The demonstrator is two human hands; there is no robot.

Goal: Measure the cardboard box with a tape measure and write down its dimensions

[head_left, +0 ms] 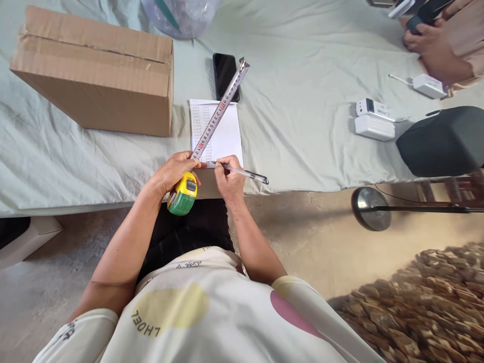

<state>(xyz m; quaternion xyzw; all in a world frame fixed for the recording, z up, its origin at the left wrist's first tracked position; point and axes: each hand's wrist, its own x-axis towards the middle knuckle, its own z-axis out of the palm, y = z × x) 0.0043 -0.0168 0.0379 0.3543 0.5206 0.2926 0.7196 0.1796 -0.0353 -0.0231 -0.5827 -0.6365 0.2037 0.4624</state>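
My left hand [177, 173] is closed on a yellow and green tape measure [183, 194] at the table's front edge. Its metal blade is pulled out and slants up to the right, across a sheet of paper [227, 133] and over a black phone [224, 70]. Rows of small handwriting fill the left part of the sheet. In my right hand [230, 179] is a clear pen with a dark end [253, 175], its tip at the lower part of the paper. The fingers of my left hand rest by the paper's lower left corner.
A closed cardboard box [113, 85] stands at left on the cloth-covered table [295, 126]. Behind is a clear plastic container [181, 17]. White devices [374, 121] and a dark rounded object [444, 141] lie right, near another person's hand [427, 45]. A round black base [370, 207] is below.
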